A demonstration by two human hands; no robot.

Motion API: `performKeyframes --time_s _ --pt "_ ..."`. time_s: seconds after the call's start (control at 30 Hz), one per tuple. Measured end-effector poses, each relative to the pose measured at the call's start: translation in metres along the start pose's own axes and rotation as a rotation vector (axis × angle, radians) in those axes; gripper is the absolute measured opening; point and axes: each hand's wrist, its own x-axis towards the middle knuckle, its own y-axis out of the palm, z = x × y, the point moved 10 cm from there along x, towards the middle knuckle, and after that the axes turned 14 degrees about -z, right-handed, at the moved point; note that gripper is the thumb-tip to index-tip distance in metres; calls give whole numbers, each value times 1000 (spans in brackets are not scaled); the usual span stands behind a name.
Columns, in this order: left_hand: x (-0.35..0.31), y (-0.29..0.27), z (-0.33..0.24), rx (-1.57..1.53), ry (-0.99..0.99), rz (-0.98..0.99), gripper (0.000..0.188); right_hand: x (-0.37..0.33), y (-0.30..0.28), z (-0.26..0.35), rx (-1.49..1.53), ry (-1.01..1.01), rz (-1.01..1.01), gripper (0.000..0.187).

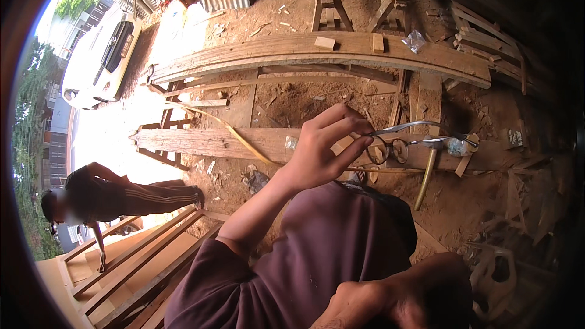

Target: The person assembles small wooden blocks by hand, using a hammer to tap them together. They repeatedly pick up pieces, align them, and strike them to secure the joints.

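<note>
A pair of eyeglasses (pixel 399 150) with thin round rims and metallic temples is pinched between the thumb and fingers of my left hand (pixel 332 143). The temples stretch out to the right, over a wooden plank (pixel 225 142). Low in the picture, my right hand (pixel 359 301) is bent across the front of my dark purple shirt. Its fingers are hidden, so I cannot see whether it holds anything. Beyond the glasses, a hammer (pixel 426 180) with a yellowish handle rests by the plank, near a small clear plastic bag (pixel 458 147).
A long, thick beam (pixel 244 61) on trestles crosses farther away, carrying two small wood blocks (pixel 378 43). Another person (pixel 103 192) bends over a slatted wooden frame (pixel 137 256) at the left. A white car (pixel 100 55) stands outside. Scrap wood (pixel 487 36) piles up at the right.
</note>
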Motion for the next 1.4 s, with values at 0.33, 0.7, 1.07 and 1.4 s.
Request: performKeyframes --time_s 0.33,0.7,1.07,1.4 --pt "-8 -19 10 -38 -85 -79 10 -89 -77 100 -1693 -149 -422 59" --pt "14 -16 12 -447 -143 -116 7 -145 -105 180 -1645 -1074 -1211 59" --pt "43 -59 -6 -372 67 -236 11 -89 -37 200 -1813 -1345 -804 16" --pt "56 -67 -28 -499 208 -320 15 -45 -5 198 -2171 -1128 -661 17"
